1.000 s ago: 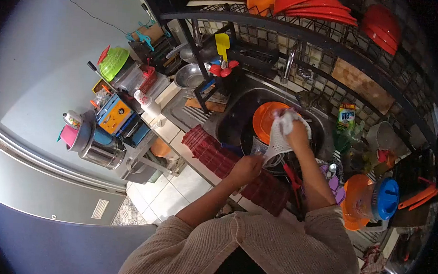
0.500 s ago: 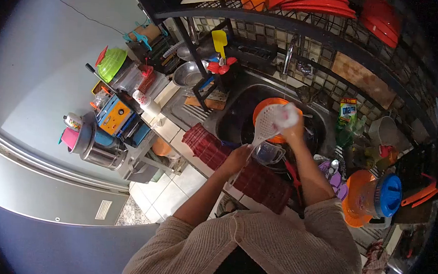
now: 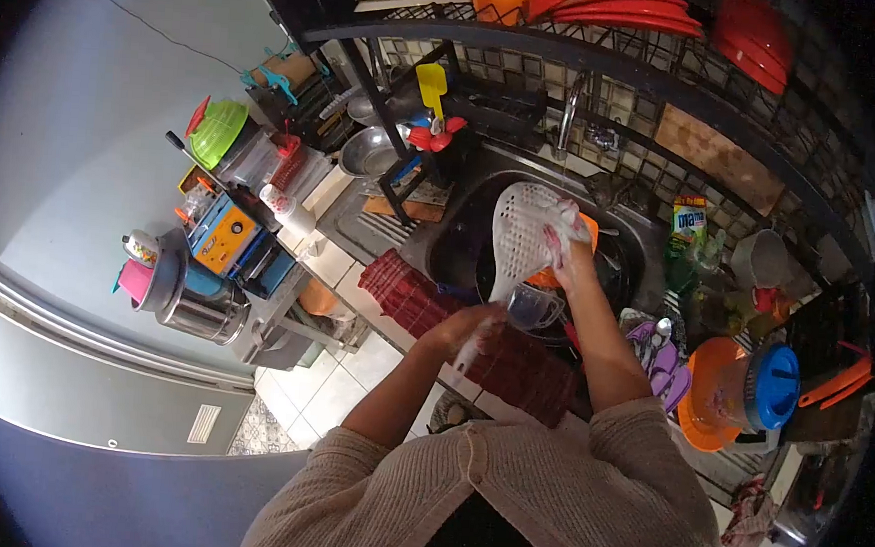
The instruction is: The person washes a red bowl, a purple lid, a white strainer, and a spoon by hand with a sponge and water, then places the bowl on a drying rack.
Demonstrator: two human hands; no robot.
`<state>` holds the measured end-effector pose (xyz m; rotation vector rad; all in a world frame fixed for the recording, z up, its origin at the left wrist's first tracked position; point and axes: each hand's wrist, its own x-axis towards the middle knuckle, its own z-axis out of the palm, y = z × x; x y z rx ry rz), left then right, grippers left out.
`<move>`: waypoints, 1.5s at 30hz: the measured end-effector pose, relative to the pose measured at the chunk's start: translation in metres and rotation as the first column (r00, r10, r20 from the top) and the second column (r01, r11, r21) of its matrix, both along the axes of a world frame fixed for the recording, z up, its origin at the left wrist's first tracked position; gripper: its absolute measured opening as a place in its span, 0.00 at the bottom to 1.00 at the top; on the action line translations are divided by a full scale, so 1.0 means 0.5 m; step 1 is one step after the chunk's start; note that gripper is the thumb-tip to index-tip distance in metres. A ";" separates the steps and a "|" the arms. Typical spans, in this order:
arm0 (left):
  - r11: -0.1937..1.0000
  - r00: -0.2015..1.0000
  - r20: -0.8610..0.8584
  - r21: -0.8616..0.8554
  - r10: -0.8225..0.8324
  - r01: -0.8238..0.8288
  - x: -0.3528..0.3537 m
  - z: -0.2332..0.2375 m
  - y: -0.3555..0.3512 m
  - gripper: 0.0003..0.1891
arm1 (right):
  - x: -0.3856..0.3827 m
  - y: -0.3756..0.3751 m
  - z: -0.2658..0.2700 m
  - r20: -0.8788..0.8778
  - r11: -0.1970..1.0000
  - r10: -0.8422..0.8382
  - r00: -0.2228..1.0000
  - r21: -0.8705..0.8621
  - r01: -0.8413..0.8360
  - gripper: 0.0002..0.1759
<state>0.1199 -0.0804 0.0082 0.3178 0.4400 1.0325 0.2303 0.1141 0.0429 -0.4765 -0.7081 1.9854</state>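
A white perforated skimmer [image 3: 522, 229] is held tilted over the sink [image 3: 452, 236], its holed head up and its handle toward me. My left hand [image 3: 466, 329] is closed around the handle. At the right edge of the head, my right hand [image 3: 575, 266] is closed on a pale, foamy sponge [image 3: 563, 221] that touches the skimmer. Suds hide part of its fingers and the sponge's shape. Behind the skimmer, an orange bowl [image 3: 590, 231] shows in part in the sink. Just below the head is a clear plastic cup with a handle [image 3: 530, 308].
A dark red cloth [image 3: 411, 297] lies along the counter's front edge. The faucet [image 3: 568, 116] rises behind the sink. To the right stand a dish soap pouch [image 3: 688, 229], purple utensils [image 3: 664, 368] and a blue-lidded jug [image 3: 773, 386]. A black rack [image 3: 532, 37] holding plates spans above.
The skimmer's head has swung left and turned its face more toward me. My right hand and sponge have shifted slightly down and left to its right edge.
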 end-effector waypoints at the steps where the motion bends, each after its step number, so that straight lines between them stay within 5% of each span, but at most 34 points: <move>1: 0.995 0.932 -0.350 -0.008 0.093 -0.102 0.019 0.000 -0.003 0.12 | -0.015 0.017 -0.025 -0.051 0.999 -0.026 0.998 -0.047 0.024 0.08; 2: 0.980 0.737 -0.656 0.024 0.166 -0.200 0.035 0.005 -0.005 0.11 | -0.013 0.032 -0.029 -0.054 0.998 -0.031 0.998 -0.049 0.028 0.08; 4: 0.966 0.651 -0.733 0.032 0.197 -0.257 0.039 0.002 -0.009 0.11 | -0.003 0.065 -0.038 0.452 0.983 -0.024 0.892 0.175 -0.063 0.09; 6: 0.946 0.413 -0.875 0.135 0.253 -0.294 0.022 -0.025 -0.013 0.13 | -0.009 0.171 -0.140 0.568 0.944 -0.058 0.821 0.299 -0.140 0.10; 7: 0.947 0.410 -0.877 0.135 0.251 -0.292 0.018 -0.015 -0.021 0.13 | 0.005 0.228 -0.194 0.672 0.883 -0.114 0.732 0.405 -0.235 0.11; 9: 0.955 0.246 -0.944 0.154 0.218 -0.255 0.007 0.017 -0.040 0.15 | 0.088 0.328 -0.253 0.834 0.755 -0.476 0.277 0.550 -0.358 0.10; 11: 0.976 0.130 -0.980 0.129 0.153 -0.174 -0.007 0.004 -0.051 0.16 | 0.129 0.299 -0.163 0.664 0.515 -0.745 -0.066 0.509 -0.690 0.12; 12: 0.992 0.005 -0.996 0.089 0.090 -0.091 -0.015 -0.003 -0.054 0.17 | 0.133 0.291 -0.159 0.665 0.513 -0.744 -0.061 0.510 -0.691 0.12; 15: 0.998 -0.100 -0.994 0.050 0.046 -0.036 -0.016 -0.022 -0.053 0.18 | 0.135 0.282 -0.181 0.782 0.501 -0.610 -0.126 0.259 -0.826 0.10; 18: 0.984 -0.126 -0.978 0.174 0.168 -0.041 0.001 0.016 -0.048 0.18 | 0.135 0.288 -0.224 0.717 0.494 -0.682 -0.146 0.304 -0.814 0.10; 20: 0.981 -0.159 -0.969 0.192 0.188 -0.012 -0.005 0.012 -0.049 0.19 | 0.133 0.293 -0.230 0.635 0.511 -0.721 -0.278 0.216 -0.832 0.10; 24: 0.992 -0.184 -0.975 0.129 0.125 -0.010 -0.015 0.024 -0.054 0.19 | 0.151 0.303 -0.188 0.535 0.362 -0.830 -0.160 0.298 -0.883 0.11; 32: 0.965 -0.261 -0.942 0.244 0.213 -0.092 -0.017 0.037 -0.088 0.18 | 0.163 0.307 0.013 0.456 0.607 -0.711 -0.536 0.013 -0.795 0.13; 36: 0.977 -0.274 -0.942 0.211 0.195 -0.029 -0.018 0.059 -0.069 0.18 | 0.183 0.250 0.141 0.413 0.533 -0.778 -0.474 0.034 -0.845 0.10; 38: 0.988 -0.260 -0.957 0.148 0.129 -0.054 -0.015 0.077 -0.053 0.18 | 0.182 0.222 0.172 0.571 0.499 -0.709 -0.414 -0.009 -0.866 0.08; 40: 0.962 -0.476 -0.838 0.256 0.269 0.093 -0.011 0.088 -0.027 0.18 | 0.180 0.240 0.104 0.655 0.457 -0.695 -0.298 0.082 -0.885 0.09; 41: 0.947 -0.361 -0.876 0.310 0.319 0.087 -0.017 0.063 0.002 0.19 | 0.174 0.248 0.065 0.726 0.424 -0.666 -0.173 0.178 -0.888 0.10; 42: 0.929 -0.241 -0.898 0.362 0.369 0.073 -0.024 0.024 0.040 0.19 | 0.164 0.242 0.040 0.721 0.420 -0.671 -0.172 0.178 -0.890 0.10; 44: 0.942 0.141 -0.933 0.334 0.332 -0.010 -0.026 -0.008 0.111 0.23 | 0.150 0.210 0.011 0.965 0.480 -0.173 0.199 0.259 -0.839 0.14; 45: 0.960 0.320 -0.905 0.257 0.279 -0.110 -0.013 0.007 0.134 0.24 | 0.143 0.182 0.016 0.964 0.476 -0.179 0.197 0.260 -0.840 0.14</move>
